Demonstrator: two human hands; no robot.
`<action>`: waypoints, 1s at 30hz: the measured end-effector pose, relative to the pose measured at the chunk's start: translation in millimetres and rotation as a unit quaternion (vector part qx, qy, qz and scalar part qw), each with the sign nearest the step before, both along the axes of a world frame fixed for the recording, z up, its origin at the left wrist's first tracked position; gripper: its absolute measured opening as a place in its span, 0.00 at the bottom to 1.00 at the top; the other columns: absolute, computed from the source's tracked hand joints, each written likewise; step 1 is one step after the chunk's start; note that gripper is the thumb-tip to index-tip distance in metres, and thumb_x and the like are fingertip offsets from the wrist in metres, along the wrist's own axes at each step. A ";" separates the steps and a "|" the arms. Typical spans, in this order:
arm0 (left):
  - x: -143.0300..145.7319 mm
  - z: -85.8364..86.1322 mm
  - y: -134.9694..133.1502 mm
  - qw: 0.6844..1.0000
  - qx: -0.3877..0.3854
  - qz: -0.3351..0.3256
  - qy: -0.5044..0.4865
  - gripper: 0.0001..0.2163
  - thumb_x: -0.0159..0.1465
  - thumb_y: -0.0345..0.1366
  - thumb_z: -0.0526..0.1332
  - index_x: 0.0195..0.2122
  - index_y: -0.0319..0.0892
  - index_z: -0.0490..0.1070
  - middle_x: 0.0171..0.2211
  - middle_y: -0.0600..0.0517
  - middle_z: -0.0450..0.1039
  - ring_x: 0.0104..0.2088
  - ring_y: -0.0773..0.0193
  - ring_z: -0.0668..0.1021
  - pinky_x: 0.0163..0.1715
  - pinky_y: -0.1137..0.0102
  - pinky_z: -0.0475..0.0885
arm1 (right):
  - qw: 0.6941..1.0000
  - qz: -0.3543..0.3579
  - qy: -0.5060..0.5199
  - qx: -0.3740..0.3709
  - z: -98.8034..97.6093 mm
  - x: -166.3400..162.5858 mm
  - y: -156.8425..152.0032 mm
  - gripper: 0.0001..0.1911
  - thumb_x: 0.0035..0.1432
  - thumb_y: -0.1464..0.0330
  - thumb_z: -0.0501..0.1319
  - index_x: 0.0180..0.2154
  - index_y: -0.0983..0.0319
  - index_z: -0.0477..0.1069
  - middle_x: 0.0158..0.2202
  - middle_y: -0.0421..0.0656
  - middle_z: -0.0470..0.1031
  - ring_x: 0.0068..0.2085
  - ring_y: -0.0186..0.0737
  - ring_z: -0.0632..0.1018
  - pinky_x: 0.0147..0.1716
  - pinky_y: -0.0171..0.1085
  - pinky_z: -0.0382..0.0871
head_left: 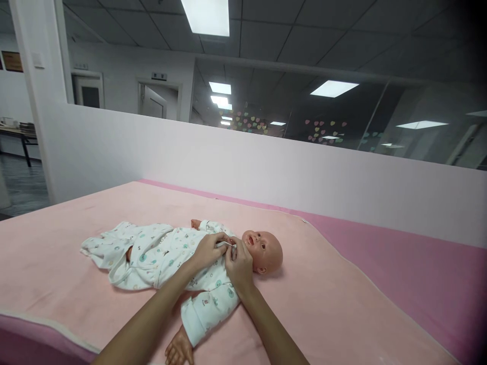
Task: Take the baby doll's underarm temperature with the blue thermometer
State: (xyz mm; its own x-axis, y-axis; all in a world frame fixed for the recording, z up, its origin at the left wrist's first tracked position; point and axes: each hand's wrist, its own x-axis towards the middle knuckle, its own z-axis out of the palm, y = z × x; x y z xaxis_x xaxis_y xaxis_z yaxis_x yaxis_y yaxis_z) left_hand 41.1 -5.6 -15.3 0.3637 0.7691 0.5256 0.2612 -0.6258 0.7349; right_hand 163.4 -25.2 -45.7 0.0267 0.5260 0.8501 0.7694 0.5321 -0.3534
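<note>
Two hands [210, 251] [239, 263] over half-hidden neckline [224, 244]

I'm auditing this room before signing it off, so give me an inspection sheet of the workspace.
Surface: peach-pink cover over a darker pink layer.
Job's things: doll on its back, head at picture right; patterned white outfit on it, nearer sleeve angled toward the camera.
Clutter: stacked items on a background table at far left.
Hands: left hand and right hand meet at the doll's upper chest, apparently pinching the outfit's white edge; fingertips partly hidden.
Cables: nothing seen.
Surroundings: white low wall, glass with heart stickers, lit ceiling panels, open door.
</note>
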 end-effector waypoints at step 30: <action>-45.5 7.1 -3.0 0.997 -0.066 -0.037 0.018 0.06 0.50 0.28 0.57 0.28 0.39 0.71 0.34 0.50 0.75 0.37 0.61 0.75 0.39 0.69 0.70 | 0.995 -0.007 0.051 0.090 -2.0 2.0 -3.2 0.08 0.56 0.74 0.50 0.37 0.62 0.66 0.30 0.43 0.70 0.30 0.35 0.73 0.29 0.34 0.68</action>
